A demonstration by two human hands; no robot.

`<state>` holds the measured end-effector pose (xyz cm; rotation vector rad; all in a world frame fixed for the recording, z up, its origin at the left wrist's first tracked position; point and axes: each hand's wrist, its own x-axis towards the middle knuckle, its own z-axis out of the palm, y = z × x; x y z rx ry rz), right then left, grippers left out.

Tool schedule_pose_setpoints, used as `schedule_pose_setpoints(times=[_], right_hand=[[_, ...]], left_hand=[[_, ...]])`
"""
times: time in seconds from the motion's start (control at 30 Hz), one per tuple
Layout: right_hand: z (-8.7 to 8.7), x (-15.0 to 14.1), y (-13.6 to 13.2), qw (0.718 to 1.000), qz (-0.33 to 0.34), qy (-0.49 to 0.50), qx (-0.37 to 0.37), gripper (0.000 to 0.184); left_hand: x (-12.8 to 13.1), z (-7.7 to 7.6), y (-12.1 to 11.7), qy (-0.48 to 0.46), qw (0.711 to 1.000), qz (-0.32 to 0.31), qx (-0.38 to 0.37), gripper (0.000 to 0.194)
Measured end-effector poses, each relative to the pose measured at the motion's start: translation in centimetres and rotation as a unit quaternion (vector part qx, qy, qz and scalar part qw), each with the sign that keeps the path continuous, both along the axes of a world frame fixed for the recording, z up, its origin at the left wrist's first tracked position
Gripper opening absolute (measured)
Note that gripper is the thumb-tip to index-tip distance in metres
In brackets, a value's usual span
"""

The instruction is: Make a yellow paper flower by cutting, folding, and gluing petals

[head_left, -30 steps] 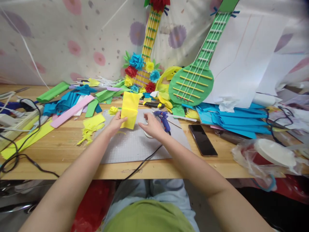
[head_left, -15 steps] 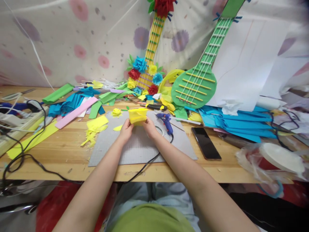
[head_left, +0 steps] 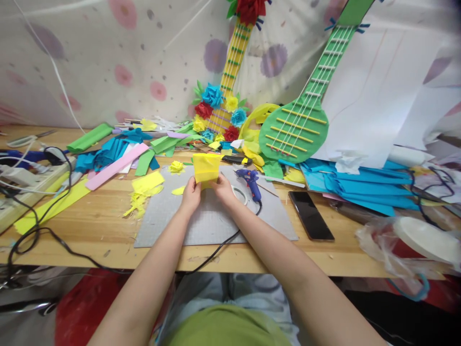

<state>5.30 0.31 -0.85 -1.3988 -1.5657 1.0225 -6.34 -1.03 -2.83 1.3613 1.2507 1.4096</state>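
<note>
Between my two hands I hold a piece of yellow crepe paper [head_left: 206, 168] upright above a grey board [head_left: 162, 226]. My left hand [head_left: 192, 194] pinches its lower left corner, and my right hand [head_left: 222, 189] grips the lower right. Beyond my left hand a small yellow paper flower [head_left: 176, 166] lies on the board, with a yellow paper petal [head_left: 178, 191] nearer to me. Right of my right hand are a roll of white tape [head_left: 240, 194], partly hidden, and a blue glue gun [head_left: 249, 181].
A phone [head_left: 311, 216] lies right of the board. Cut yellow paper [head_left: 147, 182] sits to its left. Behind stand a green paper lute [head_left: 295, 129] and a flowered yellow one [head_left: 230, 72]. Blue paper [head_left: 360, 185] is stacked at right; a power strip [head_left: 14, 202] and cables are at left.
The yellow paper has been tipped up and now shows a taller, flatter face. Both hands keep their hold on it. The whole view has shifted slightly.
</note>
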Motion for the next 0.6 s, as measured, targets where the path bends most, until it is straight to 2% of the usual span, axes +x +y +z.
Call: schedule_pose_setpoints(times=[0.13,0.33,0.5,0.6], right_hand=[[-0.1,0.1,0.2,0.998,0.011,0.062,-0.015,0.036],[-0.3,0.3,0.2,0.979,0.016,0.194,-0.057,0.03],[-0.6,0.8,-0.1,0.95,0.034,0.301,-0.078,0.025],[-0.4,1.2,-0.4,0.937,0.058,0.332,-0.091,0.027]], left_hand=[[-0.1,-0.4,0.1,0.007,1.0,0.015,-0.011,0.016],[0.0,0.4,-0.6,-0.064,0.997,0.028,-0.012,0.017],[-0.2,0.1,-0.6,-0.125,0.991,0.042,-0.036,0.042],[-0.3,0.0,-0.5,-0.12,0.992,0.017,-0.045,0.044]])
